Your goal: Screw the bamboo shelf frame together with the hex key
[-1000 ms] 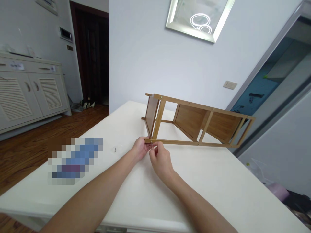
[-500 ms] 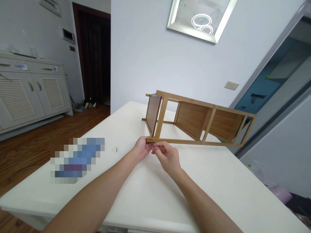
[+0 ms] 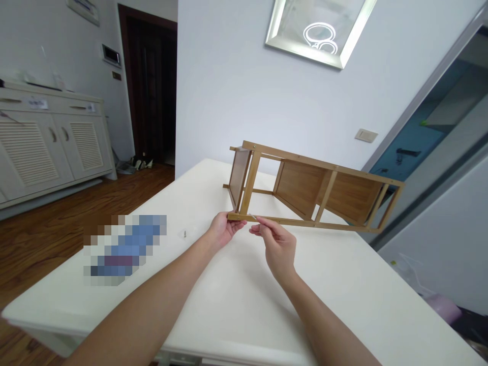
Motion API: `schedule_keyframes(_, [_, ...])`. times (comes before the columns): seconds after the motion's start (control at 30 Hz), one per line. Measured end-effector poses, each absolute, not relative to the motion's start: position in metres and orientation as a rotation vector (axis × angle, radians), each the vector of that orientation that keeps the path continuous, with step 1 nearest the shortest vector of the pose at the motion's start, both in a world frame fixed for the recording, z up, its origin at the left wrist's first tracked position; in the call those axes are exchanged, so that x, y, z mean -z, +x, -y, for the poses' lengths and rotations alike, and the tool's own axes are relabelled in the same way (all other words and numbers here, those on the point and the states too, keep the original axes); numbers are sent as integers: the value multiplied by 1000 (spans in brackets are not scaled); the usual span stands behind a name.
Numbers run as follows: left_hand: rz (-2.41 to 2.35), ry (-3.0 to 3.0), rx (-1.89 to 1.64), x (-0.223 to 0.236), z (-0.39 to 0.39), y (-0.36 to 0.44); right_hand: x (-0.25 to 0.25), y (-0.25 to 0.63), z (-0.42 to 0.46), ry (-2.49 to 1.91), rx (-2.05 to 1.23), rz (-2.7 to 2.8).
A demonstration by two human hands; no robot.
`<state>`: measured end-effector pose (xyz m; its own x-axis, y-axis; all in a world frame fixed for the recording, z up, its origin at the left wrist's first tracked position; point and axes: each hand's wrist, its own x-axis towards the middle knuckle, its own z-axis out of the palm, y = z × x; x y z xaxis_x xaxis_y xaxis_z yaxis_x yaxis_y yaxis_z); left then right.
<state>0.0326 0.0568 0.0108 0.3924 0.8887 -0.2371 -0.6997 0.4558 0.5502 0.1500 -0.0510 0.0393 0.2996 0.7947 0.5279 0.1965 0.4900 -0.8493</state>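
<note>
A wooden shelf frame (image 3: 247, 189) lies on its side on the white table (image 3: 229, 305). My left hand (image 3: 224, 230) holds its near lower corner, the fingers curled below the bottom rail. Just right of that corner, my right hand (image 3: 280, 246) pinches a thin silvery hex key (image 3: 253, 217) between thumb and forefinger. The key's tip points left toward the rail; whether it touches the wood I cannot tell. A small screw (image 3: 185, 234) rests on the table left of my left hand.
A blurred-out blue item (image 3: 125, 249) lies on the table's left side. Behind the table rises a white wall with a framed picture (image 3: 320, 35). A white cabinet (image 3: 53, 137) stands at the far left, beside a dark doorway.
My right hand has drawn back to the right from the frame's corner, so the hex key now shows. My left hand keeps its hold. The view has shifted slightly.
</note>
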Motion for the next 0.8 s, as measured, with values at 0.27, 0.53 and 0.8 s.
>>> schedule_keyframes(0.27, [-527,396,-1029,-16,-53,33,-39,150,51,-923,-525,1246])
schedule_keyframes(0.53, [-527,388,-1034,-17,-50,35,-31,157,48,-1021,70,1537])
schedule_keyframes(0.8, [-500,402,-1008,-15,-49,37,-25,162,44,-1110,189,1634])
